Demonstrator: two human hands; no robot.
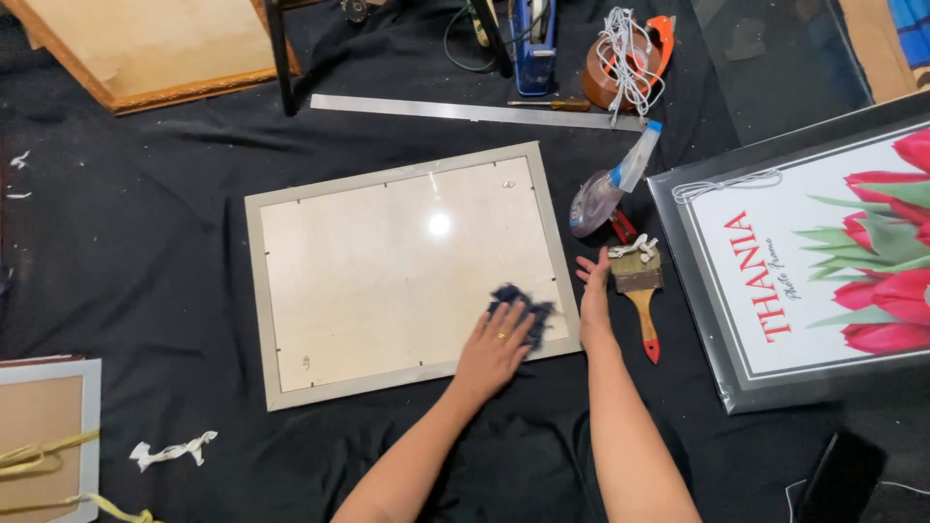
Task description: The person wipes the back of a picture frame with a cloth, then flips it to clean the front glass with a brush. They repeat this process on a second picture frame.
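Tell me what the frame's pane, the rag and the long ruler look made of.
Pane: probably glass, glossy, since it mirrors a lamp spot. Rag under the left hand: dark blue cloth, crumpled. Ruler: likely steel or aluminium, flat grey sheen.
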